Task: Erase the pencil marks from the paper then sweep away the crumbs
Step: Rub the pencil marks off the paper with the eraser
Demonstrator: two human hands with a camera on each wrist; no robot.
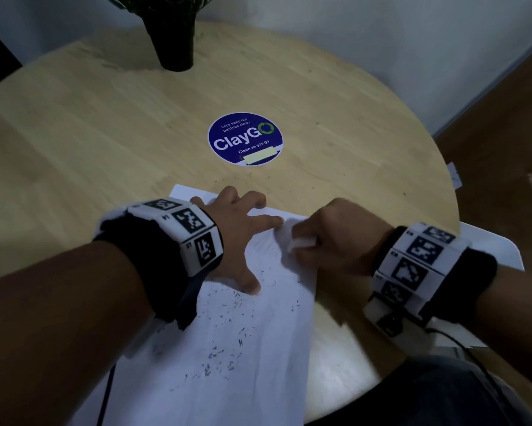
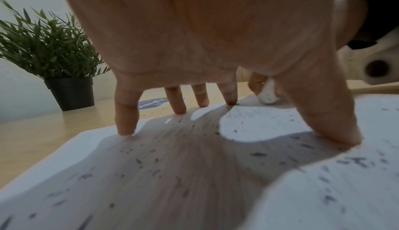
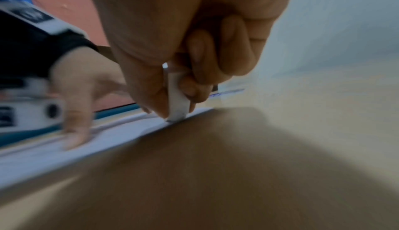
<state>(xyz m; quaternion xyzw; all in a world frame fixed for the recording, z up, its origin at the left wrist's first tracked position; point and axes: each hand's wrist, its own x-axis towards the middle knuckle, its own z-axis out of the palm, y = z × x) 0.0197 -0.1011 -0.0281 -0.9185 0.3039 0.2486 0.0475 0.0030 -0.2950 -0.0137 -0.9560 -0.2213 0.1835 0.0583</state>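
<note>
We see the white paper [image 1: 227, 364] lying flat on the wooden counter [image 1: 104, 133], just nearer than the round blue sticker [image 1: 245, 138]. Dark crumbs [image 1: 224, 342] speckle its middle. The white eraser [image 1: 301, 242] stands pressed on its right edge.

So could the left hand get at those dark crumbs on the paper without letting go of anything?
Probably yes: the left hand only presses spread fingertips on the paper, and crumbs lie uncovered beside its thumb.
</note>
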